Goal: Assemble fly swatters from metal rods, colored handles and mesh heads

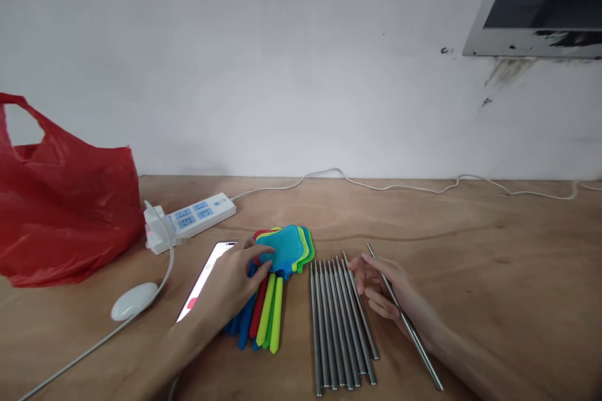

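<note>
My left hand (237, 276) is over the left edge of a stack of coloured mesh fly swatter heads (282, 249), the top one blue. Its thumb and index finger are apart, with no firm grip on a head visible. Below the heads lie blue, red, green and yellow plastic handles (268, 316), partly hidden by this hand. My right hand (385, 285) holds one thin metal rod (416, 341), slanting across its fingers. Those fingertips are close to the top of a row of several similar metal rods (336, 326) lying side by side.
A lit phone (207, 272) lies partly under my left forearm. Further left are a white power strip (200, 216), a white oval device (134, 301) with a cable, and a red plastic bag (70, 207). A thin white cord (390, 187) runs along the wall.
</note>
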The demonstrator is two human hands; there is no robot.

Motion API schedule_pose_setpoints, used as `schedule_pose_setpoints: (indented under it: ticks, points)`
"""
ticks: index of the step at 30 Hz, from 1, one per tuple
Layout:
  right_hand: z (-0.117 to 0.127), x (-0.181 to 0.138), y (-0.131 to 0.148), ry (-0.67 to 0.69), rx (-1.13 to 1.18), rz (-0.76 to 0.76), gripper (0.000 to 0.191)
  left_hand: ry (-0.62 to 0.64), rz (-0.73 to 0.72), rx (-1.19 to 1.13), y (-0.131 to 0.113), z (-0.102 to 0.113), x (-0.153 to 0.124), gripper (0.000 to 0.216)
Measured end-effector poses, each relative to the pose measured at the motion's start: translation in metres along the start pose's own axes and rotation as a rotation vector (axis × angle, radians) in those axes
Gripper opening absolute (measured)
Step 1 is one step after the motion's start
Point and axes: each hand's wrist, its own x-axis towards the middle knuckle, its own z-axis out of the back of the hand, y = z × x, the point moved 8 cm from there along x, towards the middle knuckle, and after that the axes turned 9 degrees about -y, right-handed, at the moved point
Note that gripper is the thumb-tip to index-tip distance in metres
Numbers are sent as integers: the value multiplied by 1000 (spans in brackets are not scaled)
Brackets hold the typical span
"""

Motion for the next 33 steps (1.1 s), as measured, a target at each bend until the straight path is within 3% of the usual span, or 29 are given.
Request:
schedule_pose_setpoints:
  ticks: [7,11,17,28,33]
  points:
    - [23,7,1,-174,52,97,40,29,-262,-59,-30,2,-5,34]
    - [37,12,3,-250,52,177,38,8,-231,-103,-32,6,-5,31]
    - [31,15,0,-205,47,189,42,-51,-180,-145,-28,13,-4,30]
    - [40,-2,21,-380,20,367,37,16,-239,-200,-48,4,-12,26]
    - [39,3,25,-393,-119,351,49,-19,-305,-146,-48,3,-14,25]
